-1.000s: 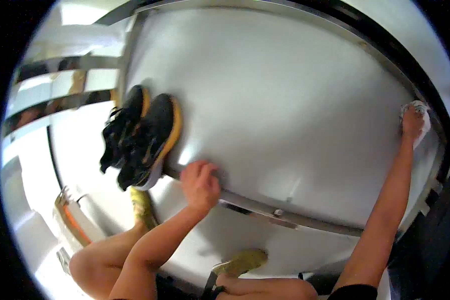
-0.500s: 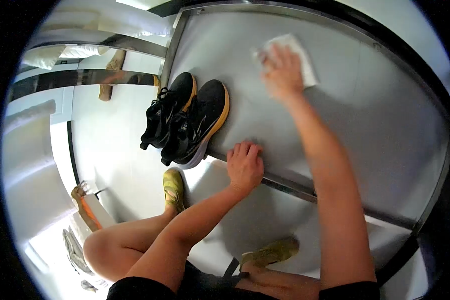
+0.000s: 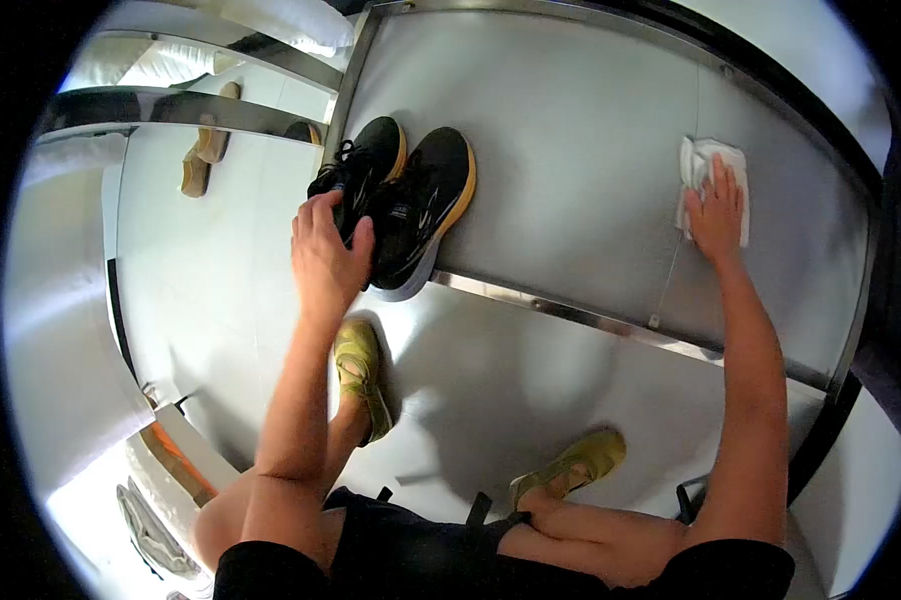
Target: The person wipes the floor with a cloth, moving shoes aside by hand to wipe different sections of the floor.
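A pair of black shoes with yellow-orange soles stands at the left end of a grey panel (image 3: 570, 130) with a metal frame. My left hand (image 3: 328, 250) is at the heel end of the left shoe (image 3: 372, 148), its thumb apart from the fingers; the fingertips partly overlap the shoe. Beside it is the right shoe (image 3: 440, 165). Over on the right side of the panel, my right hand (image 3: 718, 210) lies flat with spread fingers on a folded white cloth (image 3: 697, 160), pressing it to the surface.
Metal bars (image 3: 190, 110) run off to the left, with tan shoes (image 3: 196, 172) on the floor beyond them. My feet, in yellow-green shoes (image 3: 358, 355), are below the panel's front rail (image 3: 570, 312). A box with an orange strip (image 3: 178, 462) stands at lower left.
My left hand has left the front rail and moved left to the black shoes. My right hand has slid the cloth from the far right edge to the upper middle, then back rightward.
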Available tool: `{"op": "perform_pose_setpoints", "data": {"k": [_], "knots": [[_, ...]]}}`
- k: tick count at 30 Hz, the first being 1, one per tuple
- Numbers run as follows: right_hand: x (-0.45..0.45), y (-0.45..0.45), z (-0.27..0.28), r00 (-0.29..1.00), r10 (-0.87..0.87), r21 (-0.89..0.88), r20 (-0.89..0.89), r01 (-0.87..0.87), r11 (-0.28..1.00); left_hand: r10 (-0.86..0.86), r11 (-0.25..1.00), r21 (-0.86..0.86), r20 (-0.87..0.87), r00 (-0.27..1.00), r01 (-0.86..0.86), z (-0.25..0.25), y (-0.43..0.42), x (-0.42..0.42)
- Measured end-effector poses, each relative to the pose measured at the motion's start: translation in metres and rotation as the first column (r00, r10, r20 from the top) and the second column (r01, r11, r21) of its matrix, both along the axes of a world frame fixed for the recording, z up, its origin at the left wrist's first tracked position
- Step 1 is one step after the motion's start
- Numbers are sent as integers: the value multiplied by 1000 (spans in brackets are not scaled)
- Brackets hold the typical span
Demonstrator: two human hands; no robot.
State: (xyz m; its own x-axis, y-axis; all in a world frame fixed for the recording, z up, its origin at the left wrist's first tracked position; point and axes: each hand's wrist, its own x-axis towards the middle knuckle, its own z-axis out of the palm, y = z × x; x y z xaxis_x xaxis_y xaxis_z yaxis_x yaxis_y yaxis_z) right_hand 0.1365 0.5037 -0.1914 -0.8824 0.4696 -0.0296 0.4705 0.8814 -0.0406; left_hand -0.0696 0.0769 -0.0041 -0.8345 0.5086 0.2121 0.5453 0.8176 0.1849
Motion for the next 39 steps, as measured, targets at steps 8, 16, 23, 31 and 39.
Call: {"op": "perform_pose_setpoints", "data": {"k": [8, 16, 23, 31, 39], "knots": [[15, -126, 7, 951, 299, -214, -84, -310, 926, -4, 880, -413, 488, 873, 235, -39, -8, -60], [-29, -185, 17, 854, 513, -243, 84, -482, 842, 39, 814, -545, 398, 917, 202, -40, -15, -89], [42, -89, 20, 963, 261, -189, -69, -270, 944, 70, 923, -345, 589, 805, 172, 83, -71, -83], [32, -92, -3, 976, 174, -104, -130, -188, 977, 259, 934, -355, 616, 744, -31, 96, -200, -74], [-17, -139, 30, 950, 227, -669, -213, -311, 675, 435, 893, -349, 506, 744, -285, 85, -269, -54]]}}
